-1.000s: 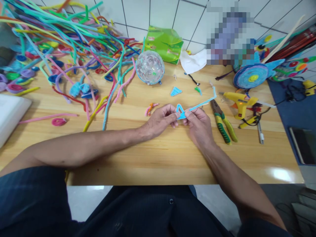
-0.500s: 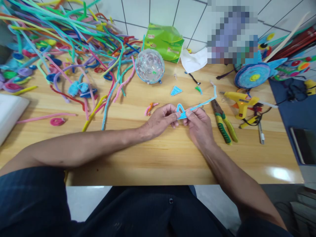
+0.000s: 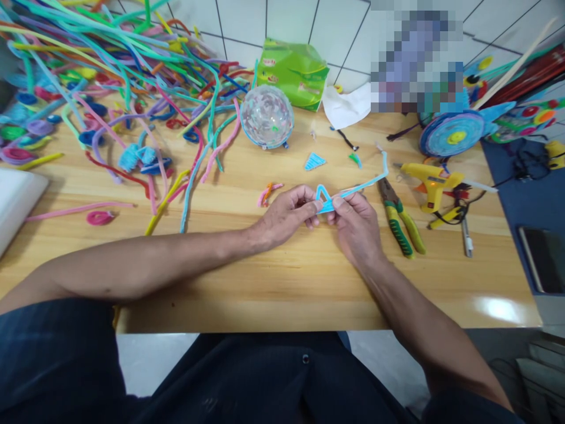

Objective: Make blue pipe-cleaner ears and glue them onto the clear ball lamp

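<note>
Both hands meet over the middle of the wooden desk (image 3: 282, 288): the left hand (image 3: 286, 217) pinches the folded end of a light blue pipe cleaner (image 3: 353, 189) between thumb and fingertips, and the right hand (image 3: 355, 224) grips the same pipe cleaner just beside it, where a small triangle has been bent into it. The free tail runs up and to the right, its tip curling near the pliers (image 3: 399, 217). The triangle looks likely to spring open or skew if either pinch slackens, since the wire core resists a tight fold; the cut end could also prick a fingertip. The loose tail lies close to the yellow glue gun (image 3: 427, 184), whose nozzle may be hot, so a swing of the tail could catch the fuzz on it or nudge the pliers. Counted: two hands, one pipe cleaner in hand, one pair of green-handled pliers, one glue gun, one finished small blue triangle (image 3: 314, 161) lying further back on the desk, one clear glittery ball (image 3: 266, 116), one green packet (image 3: 293, 73) by the tiled wall, one blue spiral disc (image 3: 451, 134) at the right. The heap of pipe cleaners (image 3: 110, 76) at the left is too tangled to count.
</note>
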{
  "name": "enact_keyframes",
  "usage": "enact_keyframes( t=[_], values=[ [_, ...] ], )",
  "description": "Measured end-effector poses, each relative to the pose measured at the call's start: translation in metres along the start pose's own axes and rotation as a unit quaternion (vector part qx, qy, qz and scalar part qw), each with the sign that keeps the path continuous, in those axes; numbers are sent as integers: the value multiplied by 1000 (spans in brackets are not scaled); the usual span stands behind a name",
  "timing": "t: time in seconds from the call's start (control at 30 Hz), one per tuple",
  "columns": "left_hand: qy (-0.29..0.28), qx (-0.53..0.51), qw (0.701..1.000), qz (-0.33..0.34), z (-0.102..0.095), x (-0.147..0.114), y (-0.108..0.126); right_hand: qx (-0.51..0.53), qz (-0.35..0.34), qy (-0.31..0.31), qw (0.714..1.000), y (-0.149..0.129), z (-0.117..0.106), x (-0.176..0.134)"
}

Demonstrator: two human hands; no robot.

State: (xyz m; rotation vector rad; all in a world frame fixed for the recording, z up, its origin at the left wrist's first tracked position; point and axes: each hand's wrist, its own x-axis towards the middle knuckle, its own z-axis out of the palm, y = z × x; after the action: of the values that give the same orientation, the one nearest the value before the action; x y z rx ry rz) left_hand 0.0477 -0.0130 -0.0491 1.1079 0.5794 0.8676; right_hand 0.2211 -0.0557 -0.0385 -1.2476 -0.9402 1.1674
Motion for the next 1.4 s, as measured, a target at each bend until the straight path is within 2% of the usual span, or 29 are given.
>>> enact_keyframes(
  t=[0.43, 0.9, 1.4],
  values=[
    [10, 0, 1000, -6, 1, 0, 0, 34, 11, 15, 999, -2, 2, -1],
    [20, -6, 1000, -20, 2, 0, 2, -3, 1, 12, 1000, -3, 3, -2],
    [29, -12, 999, -19, 3, 0, 1, -72, -73, 30, 994, 8, -3, -4]
  ],
)
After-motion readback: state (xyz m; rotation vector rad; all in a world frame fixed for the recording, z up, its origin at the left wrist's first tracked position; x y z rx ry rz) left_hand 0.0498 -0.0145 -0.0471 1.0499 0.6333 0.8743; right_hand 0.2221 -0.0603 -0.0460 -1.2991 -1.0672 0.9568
